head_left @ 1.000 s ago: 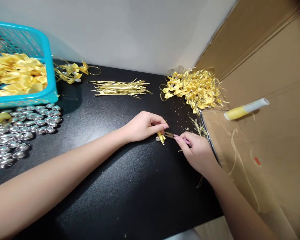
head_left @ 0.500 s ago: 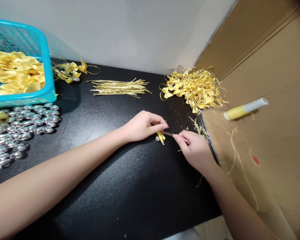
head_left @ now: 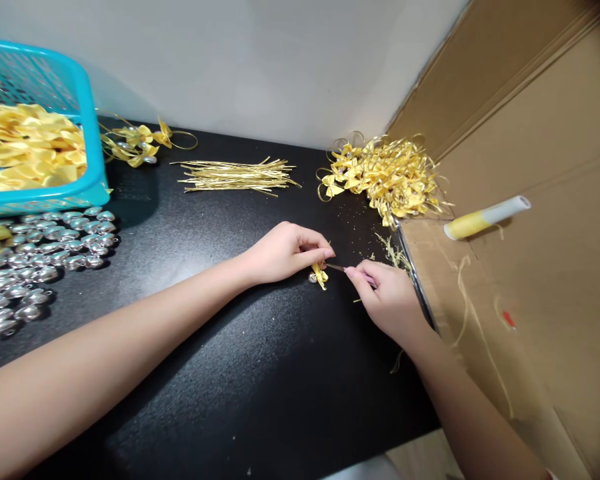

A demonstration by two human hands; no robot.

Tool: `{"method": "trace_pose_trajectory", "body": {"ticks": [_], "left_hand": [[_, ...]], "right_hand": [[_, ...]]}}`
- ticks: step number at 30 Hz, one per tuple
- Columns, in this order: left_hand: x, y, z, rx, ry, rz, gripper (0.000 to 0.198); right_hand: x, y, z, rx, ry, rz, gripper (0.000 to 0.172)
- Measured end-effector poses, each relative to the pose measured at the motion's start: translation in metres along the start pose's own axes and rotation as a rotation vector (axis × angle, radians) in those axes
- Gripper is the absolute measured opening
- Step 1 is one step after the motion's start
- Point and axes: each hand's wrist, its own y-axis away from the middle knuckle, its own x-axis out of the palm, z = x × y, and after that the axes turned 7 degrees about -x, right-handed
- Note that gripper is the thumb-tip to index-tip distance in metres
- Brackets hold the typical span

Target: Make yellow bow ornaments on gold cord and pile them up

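Note:
Near the middle of the black table, my left hand (head_left: 293,251) pinches a small yellow bow (head_left: 321,275) that has a silver bell-like bead (head_left: 313,277) beside it. My right hand (head_left: 387,293), just to the right, is closed round the pinkish handle of a small tool (head_left: 369,280). The tool's thin metal end reaches to my left fingertips, at the top of the bow. Exactly what the tip touches is too small to tell.
A turquoise basket (head_left: 96,157) of yellow bows stands at the left, with silver beads (head_left: 45,257) in front. Gold ties (head_left: 237,177) lie at the back. Finished-looking bows (head_left: 390,173) are heaped at the back right, beside cardboard (head_left: 540,280) with a yellow-white tube (head_left: 487,218).
The whole view has shifted slightly, so things appear a little further left. Both hands keep nearly the same pose and hold the same things.

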Motion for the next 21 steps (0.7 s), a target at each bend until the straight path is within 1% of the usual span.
{"method": "trace_pose_trajectory", "body": {"ticks": [3, 6, 8, 11, 14, 16, 18, 20, 21], "left_hand": [[0.0, 0.0, -0.001, -0.005, 0.017, 0.006, 0.027], [0.0, 0.0, 0.0, -0.004, 0.047, 0.014, 0.026], [0.0, -0.001, 0.001, -0.005, 0.063, 0.008, 0.024], [-0.002, -0.004, 0.001, -0.016, 0.131, -0.014, 0.026], [-0.007, -0.007, -0.004, -0.029, 0.198, -0.059, 0.03], [-0.011, -0.009, -0.01, -0.044, 0.186, -0.079, 0.03], [-0.014, -0.011, -0.016, -0.066, 0.154, -0.078, 0.029], [-0.015, -0.013, -0.021, -0.082, 0.154, -0.066, 0.029], [-0.015, -0.013, -0.024, -0.086, 0.173, -0.058, 0.028]], "right_hand": [[-0.003, 0.002, 0.0, 0.019, -0.011, -0.016, 0.038], [-0.009, 0.01, -0.01, 0.094, -0.026, -0.061, 0.03], [-0.014, 0.02, -0.026, 0.151, 0.019, -0.153, 0.027], [-0.023, 0.04, -0.06, 0.199, 0.202, -0.329, 0.032], [-0.032, 0.059, -0.091, 0.231, 0.421, -0.376, 0.037], [-0.037, 0.066, -0.102, 0.245, 0.477, -0.391, 0.038], [-0.04, 0.069, -0.101, 0.245, 0.398, -0.421, 0.035], [-0.041, 0.067, -0.087, 0.228, 0.221, -0.424, 0.031], [-0.041, 0.064, -0.078, 0.209, 0.122, -0.399, 0.029]]}}
